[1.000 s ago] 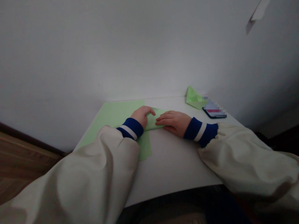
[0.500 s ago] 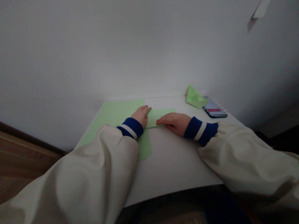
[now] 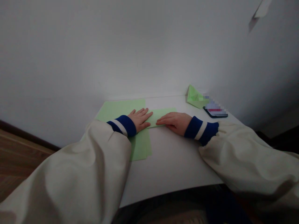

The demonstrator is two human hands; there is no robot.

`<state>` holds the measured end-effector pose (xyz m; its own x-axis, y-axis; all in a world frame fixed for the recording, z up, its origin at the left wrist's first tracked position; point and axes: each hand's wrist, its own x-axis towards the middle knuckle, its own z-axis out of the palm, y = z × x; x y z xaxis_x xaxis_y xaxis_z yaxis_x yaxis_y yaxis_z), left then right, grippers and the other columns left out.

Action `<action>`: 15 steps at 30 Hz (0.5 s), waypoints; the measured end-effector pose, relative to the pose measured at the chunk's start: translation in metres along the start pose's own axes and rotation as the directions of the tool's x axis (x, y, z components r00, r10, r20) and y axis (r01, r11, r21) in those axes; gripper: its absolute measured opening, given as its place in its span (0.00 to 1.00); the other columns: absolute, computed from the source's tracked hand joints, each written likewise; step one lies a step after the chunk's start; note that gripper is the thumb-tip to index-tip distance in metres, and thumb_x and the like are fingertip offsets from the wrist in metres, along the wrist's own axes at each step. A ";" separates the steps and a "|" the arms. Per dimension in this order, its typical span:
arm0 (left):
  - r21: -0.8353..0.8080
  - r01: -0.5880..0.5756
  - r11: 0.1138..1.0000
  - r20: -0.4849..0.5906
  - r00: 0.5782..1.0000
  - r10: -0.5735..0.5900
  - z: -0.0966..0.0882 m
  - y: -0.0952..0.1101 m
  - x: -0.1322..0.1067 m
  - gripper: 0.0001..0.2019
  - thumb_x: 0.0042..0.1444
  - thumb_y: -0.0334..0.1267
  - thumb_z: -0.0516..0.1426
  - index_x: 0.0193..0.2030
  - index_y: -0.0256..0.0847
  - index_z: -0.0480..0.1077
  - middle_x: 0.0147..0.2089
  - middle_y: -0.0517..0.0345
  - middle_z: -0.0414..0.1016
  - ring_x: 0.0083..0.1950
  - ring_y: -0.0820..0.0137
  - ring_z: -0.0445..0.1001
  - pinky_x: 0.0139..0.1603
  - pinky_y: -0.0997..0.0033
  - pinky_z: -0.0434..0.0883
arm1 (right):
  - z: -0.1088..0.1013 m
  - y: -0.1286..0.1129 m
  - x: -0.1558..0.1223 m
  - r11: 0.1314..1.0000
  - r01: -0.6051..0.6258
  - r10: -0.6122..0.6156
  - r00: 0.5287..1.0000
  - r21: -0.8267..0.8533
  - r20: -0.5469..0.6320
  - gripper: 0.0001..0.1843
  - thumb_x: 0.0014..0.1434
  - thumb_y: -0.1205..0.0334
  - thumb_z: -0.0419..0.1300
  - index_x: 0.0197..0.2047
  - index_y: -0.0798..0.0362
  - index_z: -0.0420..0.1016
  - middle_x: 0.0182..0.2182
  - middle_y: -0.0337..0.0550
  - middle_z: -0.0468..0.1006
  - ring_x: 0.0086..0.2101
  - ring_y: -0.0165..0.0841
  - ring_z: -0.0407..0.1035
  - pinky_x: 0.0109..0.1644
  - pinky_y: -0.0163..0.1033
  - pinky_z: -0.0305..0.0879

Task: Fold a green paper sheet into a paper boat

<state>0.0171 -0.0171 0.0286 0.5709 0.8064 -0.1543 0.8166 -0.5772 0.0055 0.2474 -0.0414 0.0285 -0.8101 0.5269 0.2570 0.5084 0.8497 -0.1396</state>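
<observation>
A folded strip of light green paper point(image 3: 161, 114) lies flat across the white table. My left hand point(image 3: 139, 119) rests palm down over its left part, with the fingers spread. On the strip's right part sits my right hand point(image 3: 175, 121), fingers stretched out together toward the left and touching the near edge; the thumb is tucked below. Larger green sheets point(image 3: 140, 146) lie under my left hand and forearm, slightly out of line with one another at their right edge. The strip's left end is hidden by my left hand.
At the back right a folded green paper piece point(image 3: 195, 99) stands beside a dark-edged flat device point(image 3: 215, 109), whose top is blurred. A pale wall point(image 3: 140, 56) rises behind the white table point(image 3: 173, 168). Brown wood point(image 3: 21, 155) shows at the far left.
My left hand has slid to the left along the strip and spread its fingers flat. My right hand has stayed in nearly the same place.
</observation>
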 end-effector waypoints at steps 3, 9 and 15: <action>-0.017 0.001 1.000 0.026 1.000 0.000 0.000 -0.003 0.000 0.32 0.60 0.51 0.42 0.68 0.41 0.42 0.70 0.45 0.37 0.69 0.53 0.40 0.62 0.40 0.44 | -0.001 -0.002 0.001 0.998 0.026 -0.025 1.000 -0.056 0.016 0.22 0.58 0.70 0.48 0.54 0.48 0.69 0.50 0.42 0.73 0.48 0.32 0.66 0.51 0.41 0.63; -0.033 -0.015 0.999 0.030 0.999 0.016 -0.001 -0.007 0.002 0.36 0.57 0.57 0.43 0.68 0.42 0.41 0.70 0.44 0.36 0.69 0.53 0.39 0.62 0.39 0.44 | 0.001 -0.003 0.001 0.977 0.076 -0.065 0.996 -0.198 0.059 0.23 0.60 0.66 0.49 0.57 0.42 0.65 0.50 0.45 0.70 0.44 0.34 0.64 0.45 0.43 0.63; -0.076 -0.009 0.997 0.015 1.000 0.010 0.000 -0.008 0.001 0.37 0.55 0.58 0.45 0.67 0.43 0.44 0.70 0.45 0.39 0.69 0.52 0.39 0.62 0.39 0.44 | 0.000 -0.004 0.002 0.965 0.091 -0.072 0.994 -0.246 0.084 0.23 0.60 0.66 0.48 0.58 0.41 0.63 0.50 0.45 0.69 0.43 0.35 0.62 0.43 0.42 0.62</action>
<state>0.0110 -0.0110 0.0286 0.5780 0.7983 -0.1690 0.8154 -0.5731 0.0821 0.2437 -0.0441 0.0292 -0.8663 0.4640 0.1850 0.4889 0.8635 0.1241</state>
